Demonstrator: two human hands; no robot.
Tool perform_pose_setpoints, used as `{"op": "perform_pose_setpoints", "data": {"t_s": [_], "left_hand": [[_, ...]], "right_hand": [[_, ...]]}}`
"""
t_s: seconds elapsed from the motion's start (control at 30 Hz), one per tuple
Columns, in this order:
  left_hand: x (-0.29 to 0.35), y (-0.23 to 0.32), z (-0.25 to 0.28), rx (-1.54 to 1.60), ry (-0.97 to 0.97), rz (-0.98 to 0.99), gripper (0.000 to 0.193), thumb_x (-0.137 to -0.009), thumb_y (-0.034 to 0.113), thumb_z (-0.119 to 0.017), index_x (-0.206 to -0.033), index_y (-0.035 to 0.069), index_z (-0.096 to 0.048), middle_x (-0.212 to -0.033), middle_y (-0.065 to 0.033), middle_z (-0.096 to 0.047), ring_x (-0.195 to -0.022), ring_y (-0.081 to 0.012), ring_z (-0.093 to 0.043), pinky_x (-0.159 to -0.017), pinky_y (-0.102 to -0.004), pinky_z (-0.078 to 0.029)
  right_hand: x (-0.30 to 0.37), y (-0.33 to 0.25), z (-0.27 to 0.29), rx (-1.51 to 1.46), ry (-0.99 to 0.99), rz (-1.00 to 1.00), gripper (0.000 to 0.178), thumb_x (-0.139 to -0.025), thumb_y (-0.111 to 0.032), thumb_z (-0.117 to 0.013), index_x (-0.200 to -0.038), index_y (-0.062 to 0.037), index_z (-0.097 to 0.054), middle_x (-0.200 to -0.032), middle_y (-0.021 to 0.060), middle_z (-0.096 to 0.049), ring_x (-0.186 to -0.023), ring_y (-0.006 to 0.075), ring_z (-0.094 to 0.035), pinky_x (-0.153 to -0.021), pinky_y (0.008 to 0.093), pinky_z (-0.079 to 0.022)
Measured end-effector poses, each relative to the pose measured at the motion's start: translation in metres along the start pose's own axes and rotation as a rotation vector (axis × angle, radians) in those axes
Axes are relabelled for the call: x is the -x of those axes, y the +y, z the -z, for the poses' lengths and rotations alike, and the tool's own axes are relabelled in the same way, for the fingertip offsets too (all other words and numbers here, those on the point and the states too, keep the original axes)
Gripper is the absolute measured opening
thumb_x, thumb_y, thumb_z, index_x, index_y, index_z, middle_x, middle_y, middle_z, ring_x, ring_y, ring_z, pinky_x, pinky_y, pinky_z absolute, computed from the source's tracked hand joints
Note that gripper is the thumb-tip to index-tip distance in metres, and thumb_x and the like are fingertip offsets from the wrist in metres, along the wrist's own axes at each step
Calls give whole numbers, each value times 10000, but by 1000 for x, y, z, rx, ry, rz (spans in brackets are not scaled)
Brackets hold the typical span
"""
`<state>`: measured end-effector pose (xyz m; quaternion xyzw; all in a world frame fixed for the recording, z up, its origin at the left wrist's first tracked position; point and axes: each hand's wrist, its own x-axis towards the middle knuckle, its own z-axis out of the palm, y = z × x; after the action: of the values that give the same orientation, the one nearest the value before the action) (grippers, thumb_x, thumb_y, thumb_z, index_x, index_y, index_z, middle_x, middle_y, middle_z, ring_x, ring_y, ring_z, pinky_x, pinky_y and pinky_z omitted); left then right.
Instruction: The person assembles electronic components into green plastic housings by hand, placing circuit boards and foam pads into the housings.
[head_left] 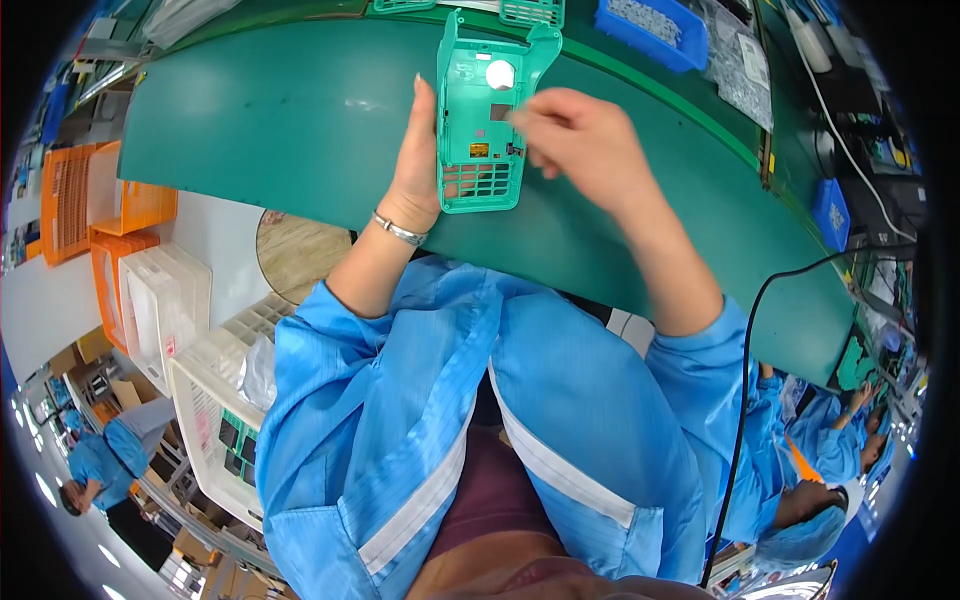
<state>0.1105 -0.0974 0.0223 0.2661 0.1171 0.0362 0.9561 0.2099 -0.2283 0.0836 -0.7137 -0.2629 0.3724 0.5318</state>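
Left thumb points upward; right fingers curl leftward.

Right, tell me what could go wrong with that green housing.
The left hand holds the green housing; if that grip slackens, it could knock against the green bench top.

The right hand is close to the small dark part at the housing's edge; a stray fingertip might dislodge it.

Long green tabletop spanning the upper view, indoors.
At left, a round wood-grain top sits above pale floor; farther off, lower left, small white lights glow.
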Motion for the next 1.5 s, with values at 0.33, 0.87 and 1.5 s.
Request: {"op": "perform_pose_setpoints", "data": {"t_s": [0.33,0.87,1.5], "left_hand": [[17,-4,-18,-227,196,10,718,-889,635,-174,-1127,48,-512,-782,-49,-562,-704,-143,-566,-619,-268,-504],[22,-8,-15,-118,214,-32,658,-909,588,-225,-1234,59,-443,-1126,-105,-548,-1009,-197,-572,-812,-326,-515],[7,-14,-4,-20,40,-111,557,-942,506,-256,-1225,66,-447,-1112,-90,-558,-1001,-171,-565,-829,-298,-493]], "right_hand": [[-12,-3,-37,358,57,21,221,-799,-223,-599,-838,-8,-633,-666,39,-593,-570,107,-587,-496,247,-457],[-11,7,-52,878,193,394,174,-807,-193,-575,-822,-29,-634,-659,97,-622,-577,222,-606,-546,318,-488],[11,34,-63,948,340,781,408,-653,-20,-589,-1060,-3,-559,-1134,129,-520,-1053,300,-481,-879,408,-415]]}}
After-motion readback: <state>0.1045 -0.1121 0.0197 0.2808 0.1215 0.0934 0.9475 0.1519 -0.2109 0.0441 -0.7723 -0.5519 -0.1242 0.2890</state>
